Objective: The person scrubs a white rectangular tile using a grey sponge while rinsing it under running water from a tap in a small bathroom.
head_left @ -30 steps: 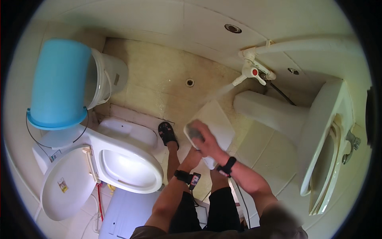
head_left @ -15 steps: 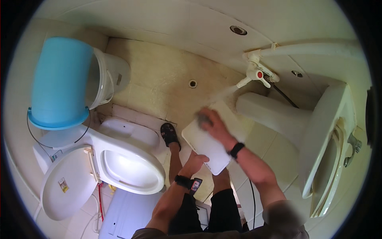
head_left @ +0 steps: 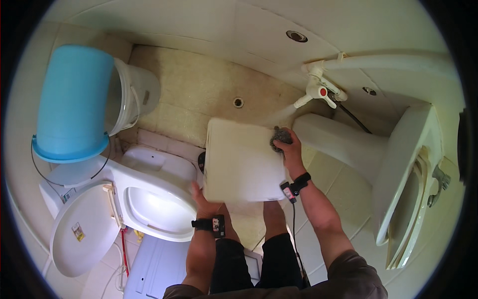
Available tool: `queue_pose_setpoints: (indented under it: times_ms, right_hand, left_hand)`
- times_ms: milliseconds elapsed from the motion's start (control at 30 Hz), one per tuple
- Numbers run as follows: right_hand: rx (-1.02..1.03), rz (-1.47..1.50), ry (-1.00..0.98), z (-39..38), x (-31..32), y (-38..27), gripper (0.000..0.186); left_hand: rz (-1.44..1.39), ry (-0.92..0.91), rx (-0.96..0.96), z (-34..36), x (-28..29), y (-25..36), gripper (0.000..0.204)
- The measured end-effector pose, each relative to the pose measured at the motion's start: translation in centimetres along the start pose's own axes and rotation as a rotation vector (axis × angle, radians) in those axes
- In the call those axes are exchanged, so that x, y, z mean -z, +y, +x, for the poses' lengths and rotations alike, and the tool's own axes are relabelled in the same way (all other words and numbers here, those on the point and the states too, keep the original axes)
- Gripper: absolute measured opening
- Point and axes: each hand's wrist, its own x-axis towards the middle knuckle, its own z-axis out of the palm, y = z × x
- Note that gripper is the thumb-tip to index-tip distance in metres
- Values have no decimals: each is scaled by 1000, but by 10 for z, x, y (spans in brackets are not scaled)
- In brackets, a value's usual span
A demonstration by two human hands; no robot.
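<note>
In front of my legs is a flat white rectangular panel (head_left: 244, 162) with rounded corners, tilted under the tap. My left hand (head_left: 204, 205) holds it at the near left corner, part of the fingers hidden by the edge. A grey steel-wool scourer (head_left: 280, 139) is gripped in my right hand (head_left: 293, 149), at the panel's right edge. Water sprays toward the panel from the white tap (head_left: 317, 92) with a red-centred handle.
At the left, a blue bucket (head_left: 74, 99) lies beside a pale bucket (head_left: 139, 97), above a white toilet (head_left: 164, 214) with its lid raised. A washbasin (head_left: 406, 179) on a pedestal (head_left: 343, 142) stands at the right. The floor has a round drain (head_left: 238, 102).
The panel has turned and shifted left, now squarer to me. My right hand with the scourer has gone from the panel's middle to its right edge; my left hand has moved left.
</note>
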Motion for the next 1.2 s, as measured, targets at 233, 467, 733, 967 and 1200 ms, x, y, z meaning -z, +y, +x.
queue_pose_setpoints:
  times_ms: [233, 467, 733, 967, 1200]
  right_hand:
    - [3, 157, 382, -40, -57, 7, 46]
    - [47, 203, 528, -53, -54, 22, 44]
    - [386, -827, -79, -79, -73, 21, 44]
    - [254, -973, -4, -3, -29, 1, 47]
    - [494, -940, -438, -54, -83, 5, 50]
  left_hand:
    - [387, 186, -231, 6, -3, -75, 81]
    - [512, 187, -420, 20, -41, -88, 59]
    - [1178, 318, -370, 42, 61, -87, 26]
    - [52, 111, -180, 38, -39, -77, 64]
    - [132, 146, -94, 49, 10, -71, 71]
